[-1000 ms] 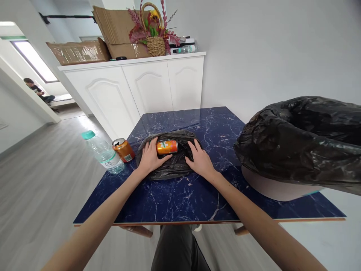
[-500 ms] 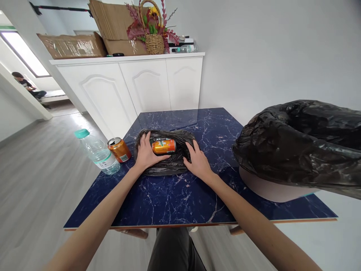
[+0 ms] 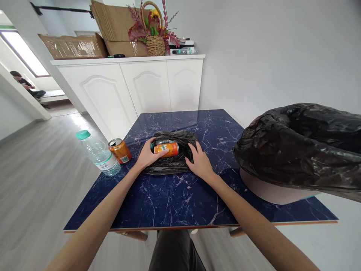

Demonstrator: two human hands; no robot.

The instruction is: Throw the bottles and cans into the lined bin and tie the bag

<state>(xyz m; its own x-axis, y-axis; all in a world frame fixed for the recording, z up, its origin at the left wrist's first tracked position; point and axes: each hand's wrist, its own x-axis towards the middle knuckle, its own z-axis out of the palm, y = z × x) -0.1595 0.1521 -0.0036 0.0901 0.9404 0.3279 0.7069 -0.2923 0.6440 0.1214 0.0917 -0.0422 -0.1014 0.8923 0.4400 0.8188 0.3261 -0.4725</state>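
A black plastic bag (image 3: pixel 166 166) lies with its mouth open on the blue marbled table (image 3: pixel 180 199). An orange soda can (image 3: pixel 172 148) rests on its side in the mouth, and part of a clear bottle (image 3: pixel 163 142) shows behind it. My left hand (image 3: pixel 148 155) is curled round the bag's left side, its thumb across the can's left end; its other fingers are partly hidden. Over the right rim, my right hand (image 3: pixel 199 162) has its fingers bent and its thumb inside, gripping the plastic.
A clear bottle with a green cap (image 3: pixel 98 154) and an opened orange can (image 3: pixel 120 151) stand at the table's left edge. On the right is a bin (image 3: pixel 270 188) lined with a black bag (image 3: pixel 282 150). A white cabinet (image 3: pixel 146 86) stands behind. Someone (image 3: pixel 26 84) sits far left.
My left hand has drawn the bag's left side inward, and its thumb has come onto the can. The can has shifted slightly right and turned. My right hand has barely moved.
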